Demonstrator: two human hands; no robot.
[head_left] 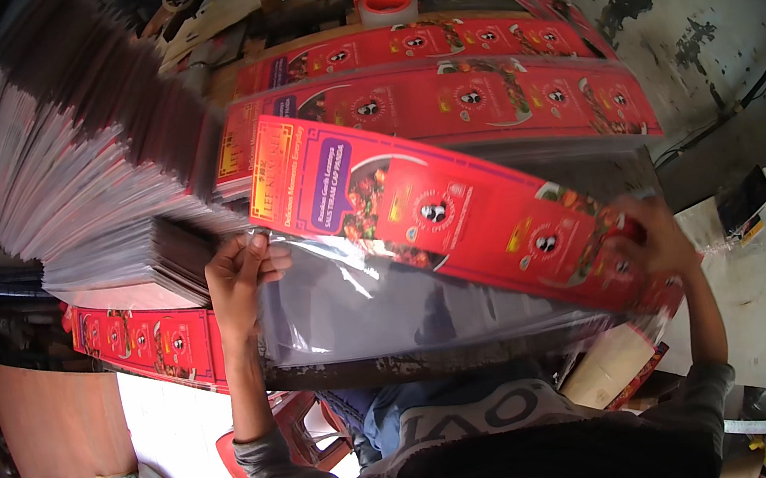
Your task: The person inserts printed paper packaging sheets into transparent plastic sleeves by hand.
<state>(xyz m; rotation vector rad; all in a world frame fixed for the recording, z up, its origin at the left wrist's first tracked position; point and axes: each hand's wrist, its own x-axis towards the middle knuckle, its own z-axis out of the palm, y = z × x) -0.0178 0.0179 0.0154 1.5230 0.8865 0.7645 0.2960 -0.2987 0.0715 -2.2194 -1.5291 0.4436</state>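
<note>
A long red printed cardboard strip [486, 211] lies at a slant before me, its right end lower and nearer to me. My right hand [649, 238], partly smeared by motion, is closed round that right end. At the strip's lower left corner, my left hand [242, 267] has thumb and forefinger pinched at the edge of a clear plastic film [331, 248], with the other fingers loosely curled. Light glints off the film along the strip's lower edge. Under both lies a stack of clear plastic sheets [470, 310] on a dark table.
Tall stacks of thin plastic-wrapped sheets [76, 183] lean at the left. More red strips [442, 101] lie in rows beyond, with a roll of tape with a red core [388, 1] behind them. Another red strip [147, 345] lies at the lower left. A stained wall [664, 18] stands at right.
</note>
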